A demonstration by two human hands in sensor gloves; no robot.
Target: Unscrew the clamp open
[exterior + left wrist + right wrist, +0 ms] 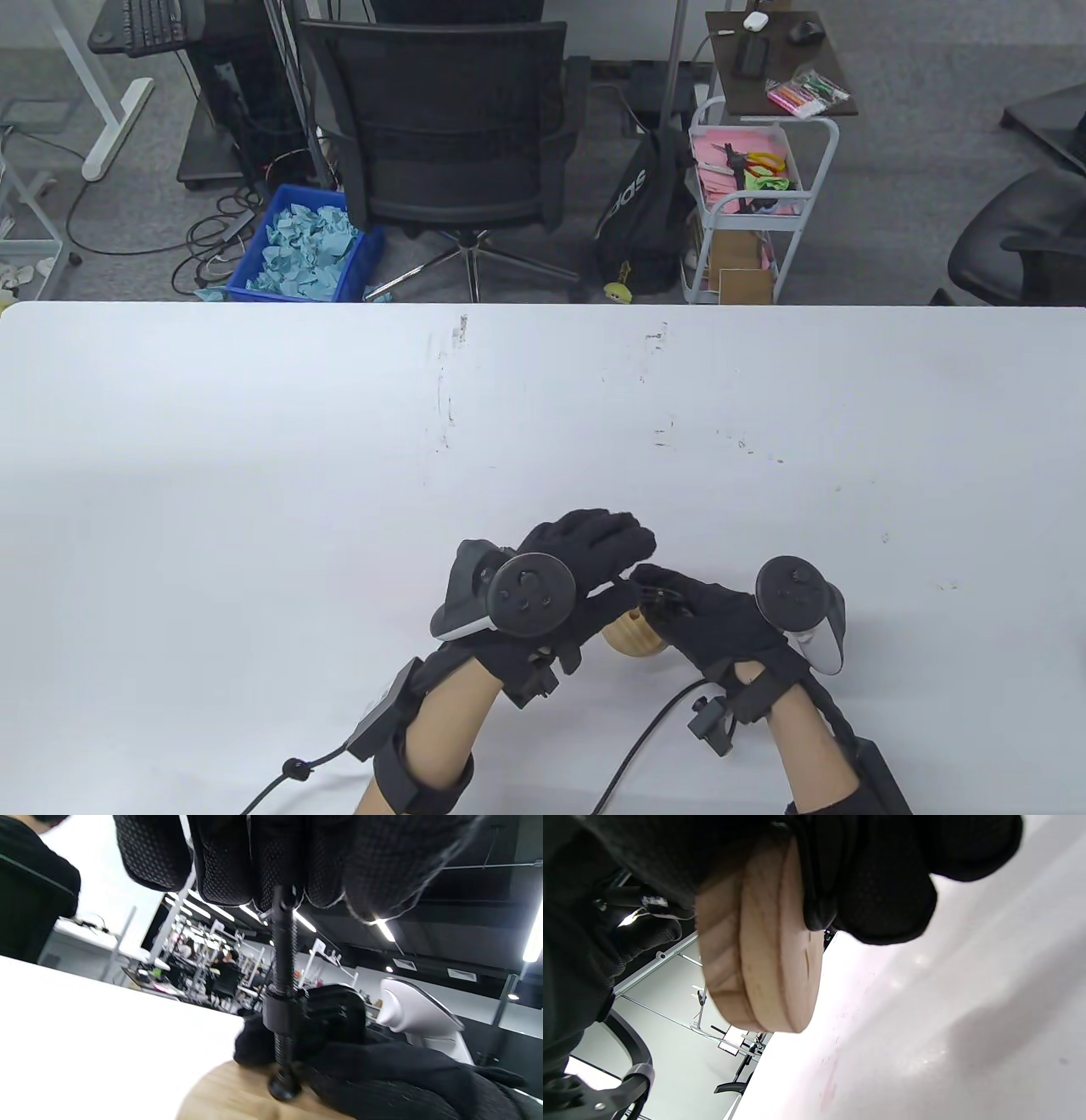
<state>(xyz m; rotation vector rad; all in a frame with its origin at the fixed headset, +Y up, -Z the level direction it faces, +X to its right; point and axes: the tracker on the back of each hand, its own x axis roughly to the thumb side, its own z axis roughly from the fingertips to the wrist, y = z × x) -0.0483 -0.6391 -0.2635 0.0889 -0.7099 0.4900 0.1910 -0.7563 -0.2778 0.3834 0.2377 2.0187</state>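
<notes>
A black clamp with a threaded screw (283, 955) presses its round foot onto a light wooden piece (632, 635), which also shows in the left wrist view (237, 1094) and the right wrist view (759, 955). My left hand (585, 552) grips the top end of the screw with its fingertips (271, 861). My right hand (704, 620) holds the clamp's black frame (331, 1014) and the wooden piece, fingers (882, 891) curled around them. Both hands are near the table's front middle, touching each other. Most of the clamp is hidden under the gloves in the table view.
The white table (339, 475) spreads wide on all sides of the hands. Glove cables (645, 747) trail toward the front edge. Beyond the far edge stand an office chair (450, 144), a blue bin (305, 246) and a white cart (747, 204).
</notes>
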